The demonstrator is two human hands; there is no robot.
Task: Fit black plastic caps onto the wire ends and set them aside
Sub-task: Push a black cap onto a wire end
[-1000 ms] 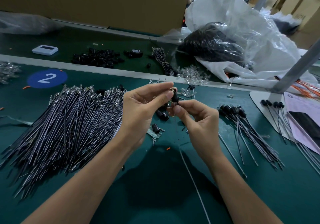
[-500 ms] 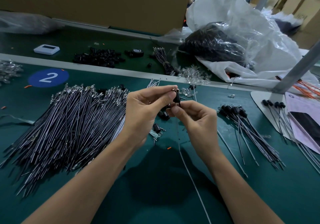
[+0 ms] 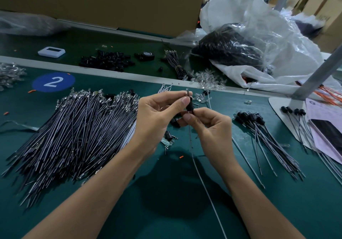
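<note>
My left hand (image 3: 157, 116) pinches a small black plastic cap (image 3: 189, 105) between thumb and forefinger, above the middle of the green table (image 3: 277, 201). The metal end of a thin wire (image 3: 205, 187) pokes out above the cap. My right hand (image 3: 211, 127) pinches that wire just below the cap, and the wire hangs down toward me. A big heap of uncapped wires (image 3: 74, 131) lies to the left. Capped wires (image 3: 266, 137) lie fanned out to the right. A few loose caps (image 3: 169, 135) lie under my hands.
Beyond a pale divider strip lie a pile of black caps (image 3: 107, 61), a roll of black tape (image 3: 147, 55), a bundled wire bunch (image 3: 175, 65) and a white device (image 3: 51, 52). Plastic bags (image 3: 259, 41) fill the back right. A grey post (image 3: 318, 74) and papers (image 3: 325, 120) stand at right.
Both hands have stayed together at the table's middle. The wire's metal end now shows further above the cap, and the hanging wire has swung a little.
</note>
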